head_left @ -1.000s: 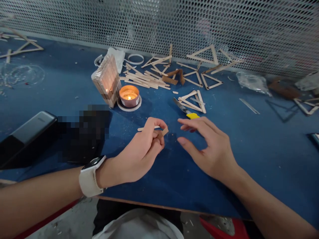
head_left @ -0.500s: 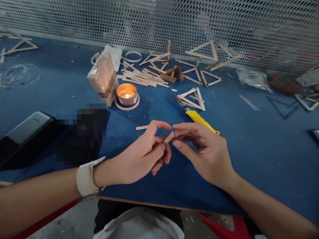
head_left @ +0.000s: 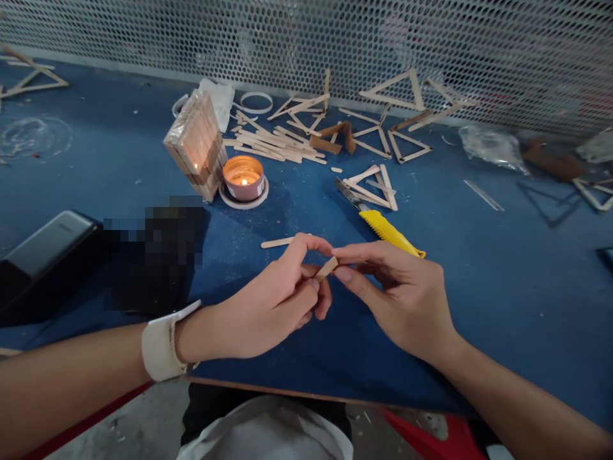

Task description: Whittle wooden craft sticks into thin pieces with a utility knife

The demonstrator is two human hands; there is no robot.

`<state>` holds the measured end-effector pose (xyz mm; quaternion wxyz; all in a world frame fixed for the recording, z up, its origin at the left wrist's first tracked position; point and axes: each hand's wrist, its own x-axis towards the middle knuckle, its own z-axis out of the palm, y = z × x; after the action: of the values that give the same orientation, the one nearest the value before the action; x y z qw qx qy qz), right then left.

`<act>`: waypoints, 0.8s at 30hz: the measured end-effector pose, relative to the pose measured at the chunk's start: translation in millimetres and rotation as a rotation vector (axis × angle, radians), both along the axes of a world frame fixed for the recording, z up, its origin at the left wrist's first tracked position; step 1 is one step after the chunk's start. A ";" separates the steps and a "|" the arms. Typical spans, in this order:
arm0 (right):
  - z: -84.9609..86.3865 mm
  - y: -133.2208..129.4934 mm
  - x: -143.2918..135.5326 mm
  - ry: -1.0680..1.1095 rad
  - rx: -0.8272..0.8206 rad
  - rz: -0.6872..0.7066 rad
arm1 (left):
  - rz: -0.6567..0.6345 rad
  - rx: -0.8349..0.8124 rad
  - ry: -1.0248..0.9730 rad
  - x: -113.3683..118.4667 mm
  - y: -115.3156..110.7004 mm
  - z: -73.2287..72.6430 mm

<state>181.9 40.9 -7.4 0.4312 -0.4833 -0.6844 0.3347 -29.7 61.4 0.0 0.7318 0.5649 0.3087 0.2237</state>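
A short wooden stick piece (head_left: 327, 268) is pinched between the thumb and fingers of my left hand (head_left: 272, 303), which wears a white wristband. My right hand (head_left: 407, 294) has its thumb and fingertips closed at the upper end of that piece. Behind my left fingers, another wooden stick (head_left: 276, 243) lies on the blue table, partly hidden. A yellow cutter (head_left: 390, 233) lies just beyond my right hand, its blade beside a triangle of sticks (head_left: 390, 191). The lit candle (head_left: 244, 179) stands in its tin on a round lid.
A wrapped pack of sticks (head_left: 196, 147) leans beside the candle. Loose sticks (head_left: 268, 145) and several stick triangles lie toward the perforated metal screen (head_left: 306, 51). Dark devices, one a black box (head_left: 52, 246), sit at left. Clear plastic (head_left: 493, 148) lies at back right.
My right thumb and fingertips have come closer together, at the end of the small piece. The view has shifted slightly.
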 end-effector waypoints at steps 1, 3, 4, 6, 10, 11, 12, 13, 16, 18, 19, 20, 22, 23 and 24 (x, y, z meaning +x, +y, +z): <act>1.7 0.6 0.6 -0.023 0.011 0.005 | 0.006 0.025 0.017 -0.5 0.5 0.1; 5.9 4.4 5.2 -0.112 0.074 -0.038 | 0.028 0.094 0.052 -2.0 1.4 0.4; 7.7 7.7 9.5 -0.188 0.119 -0.084 | 0.041 0.125 0.069 -2.9 1.9 0.5; 8.8 16.6 21.2 -0.410 0.227 -0.215 | 0.060 0.175 0.096 -4.6 2.7 1.1; -3.6 35.7 46.0 -0.874 0.180 -0.313 | 0.056 0.242 0.114 -6.6 3.4 3.2; -8.1 39.2 50.0 -0.927 0.140 -0.311 | 0.054 0.252 0.111 -6.8 3.3 3.8; -12.1 41.8 52.6 -0.956 0.117 -0.301 | 0.054 0.261 0.108 -6.9 3.1 4.3; -15.0 43.4 53.6 -0.966 0.107 -0.290 | 0.055 0.274 0.107 -6.9 2.9 4.8; -14.6 41.9 48.9 -0.881 0.155 -0.258 | 0.045 0.328 0.118 -6.9 1.7 6.2; -8.4 35.4 41.6 -0.739 0.215 -0.232 | 0.042 0.352 0.124 -7.0 0.8 6.9; -4.7 30.6 37.6 -0.650 0.228 -0.201 | 0.043 0.362 0.130 -7.1 0.5 7.3; -1.1 25.0 34.0 -0.560 0.220 -0.158 | 0.050 0.378 0.138 -7.1 0.3 7.7; 4.7 13.2 28.1 -0.360 0.105 -0.057 | 0.069 0.422 0.164 -7.2 0.5 8.1; 6.9 7.8 25.9 -0.280 0.064 -0.011 | 0.074 0.446 0.179 -7.3 1.0 8.2; 8.7 3.4 24.2 -0.237 0.041 0.030 | 0.067 0.465 0.193 -7.4 1.6 8.0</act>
<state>206.1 44.3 1.3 0.3521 -0.5003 -0.7444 0.2676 -37.0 63.0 8.0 0.5414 0.7263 0.3358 0.2581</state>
